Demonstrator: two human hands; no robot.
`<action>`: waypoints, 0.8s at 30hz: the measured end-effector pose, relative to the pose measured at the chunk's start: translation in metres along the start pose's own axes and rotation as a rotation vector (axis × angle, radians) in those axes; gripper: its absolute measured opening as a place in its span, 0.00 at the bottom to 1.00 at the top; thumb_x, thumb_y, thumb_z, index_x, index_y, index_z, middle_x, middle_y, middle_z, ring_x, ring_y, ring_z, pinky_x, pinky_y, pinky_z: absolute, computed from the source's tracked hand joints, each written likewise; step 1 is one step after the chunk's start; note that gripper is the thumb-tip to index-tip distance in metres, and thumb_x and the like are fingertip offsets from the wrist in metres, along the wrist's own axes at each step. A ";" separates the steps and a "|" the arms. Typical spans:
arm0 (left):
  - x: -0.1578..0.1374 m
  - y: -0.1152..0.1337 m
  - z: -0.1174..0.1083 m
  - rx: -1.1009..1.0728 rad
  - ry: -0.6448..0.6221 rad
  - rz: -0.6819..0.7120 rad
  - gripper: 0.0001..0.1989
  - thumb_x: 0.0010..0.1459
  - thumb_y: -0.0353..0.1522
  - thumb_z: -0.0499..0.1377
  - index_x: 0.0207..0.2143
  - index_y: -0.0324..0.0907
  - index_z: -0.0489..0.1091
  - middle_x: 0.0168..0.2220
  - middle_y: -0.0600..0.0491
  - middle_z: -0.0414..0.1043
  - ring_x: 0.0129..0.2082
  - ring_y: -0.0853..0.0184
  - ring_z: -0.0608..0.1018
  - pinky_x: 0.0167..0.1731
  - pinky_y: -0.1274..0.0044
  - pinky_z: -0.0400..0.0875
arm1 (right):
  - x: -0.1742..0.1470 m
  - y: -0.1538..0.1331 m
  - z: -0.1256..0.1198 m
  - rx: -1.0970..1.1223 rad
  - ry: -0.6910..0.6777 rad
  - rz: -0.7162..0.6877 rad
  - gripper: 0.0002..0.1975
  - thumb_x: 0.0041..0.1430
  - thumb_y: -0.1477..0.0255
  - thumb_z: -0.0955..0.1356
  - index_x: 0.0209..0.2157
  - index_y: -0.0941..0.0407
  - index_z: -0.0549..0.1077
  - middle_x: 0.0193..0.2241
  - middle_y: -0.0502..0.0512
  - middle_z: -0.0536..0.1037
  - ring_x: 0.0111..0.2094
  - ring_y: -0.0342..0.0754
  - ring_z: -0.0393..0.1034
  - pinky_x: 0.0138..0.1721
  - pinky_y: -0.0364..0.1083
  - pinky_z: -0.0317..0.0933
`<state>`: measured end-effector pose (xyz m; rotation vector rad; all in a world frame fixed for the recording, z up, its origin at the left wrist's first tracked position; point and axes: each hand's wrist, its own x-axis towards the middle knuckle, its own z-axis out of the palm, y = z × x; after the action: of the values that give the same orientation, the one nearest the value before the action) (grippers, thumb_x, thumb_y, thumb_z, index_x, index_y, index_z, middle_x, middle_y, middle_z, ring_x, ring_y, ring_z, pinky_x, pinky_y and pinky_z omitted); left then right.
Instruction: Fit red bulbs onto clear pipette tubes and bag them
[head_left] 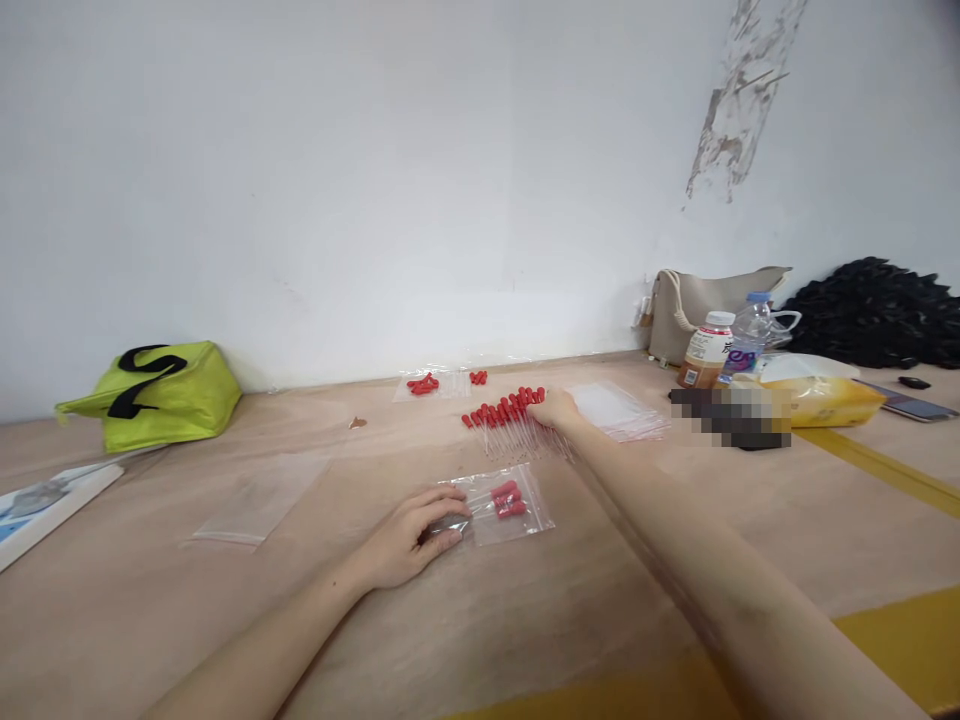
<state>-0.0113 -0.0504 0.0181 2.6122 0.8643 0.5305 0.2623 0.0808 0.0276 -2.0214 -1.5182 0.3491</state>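
One left hand (411,538), loosely parted on bag (487,530), right hand (556,409) at droppers (501,412), grip unclear

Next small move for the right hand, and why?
Probably pinch one of the red-headed sticks with the right hand and draw it free: that hand is at their right end, while the left hand rests on the clear bag with red pieces inside.

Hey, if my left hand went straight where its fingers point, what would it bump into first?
Your left hand touches the clear bag; straight on, it would probably meet the red pieces inside first, though depth is hard to judge.
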 end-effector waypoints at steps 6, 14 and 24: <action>-0.001 -0.005 0.002 0.005 0.007 0.007 0.14 0.59 0.35 0.50 0.46 0.47 0.66 0.51 0.51 0.62 0.51 0.63 0.64 0.50 0.70 0.60 | -0.003 -0.007 -0.011 0.085 -0.019 -0.016 0.05 0.43 0.72 0.65 0.19 0.59 0.67 0.20 0.55 0.70 0.25 0.46 0.66 0.22 0.41 0.53; -0.001 -0.007 0.002 0.052 -0.050 0.013 0.17 0.60 0.35 0.48 0.52 0.50 0.62 0.54 0.52 0.58 0.54 0.63 0.61 0.52 0.69 0.57 | -0.049 0.012 -0.043 0.429 -0.041 -0.242 0.08 0.52 0.69 0.58 0.30 0.58 0.63 0.20 0.48 0.68 0.19 0.38 0.59 0.20 0.38 0.53; 0.001 -0.009 0.001 0.104 -0.099 0.032 0.19 0.61 0.35 0.47 0.55 0.54 0.56 0.56 0.53 0.54 0.55 0.61 0.58 0.53 0.66 0.55 | -0.111 0.057 -0.022 1.116 -0.122 -0.025 0.39 0.40 0.74 0.65 0.52 0.53 0.40 0.17 0.40 0.68 0.17 0.42 0.65 0.19 0.41 0.63</action>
<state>-0.0145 -0.0432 0.0138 2.7241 0.8414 0.3705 0.2832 -0.0401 -0.0030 -1.0909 -1.0096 1.0423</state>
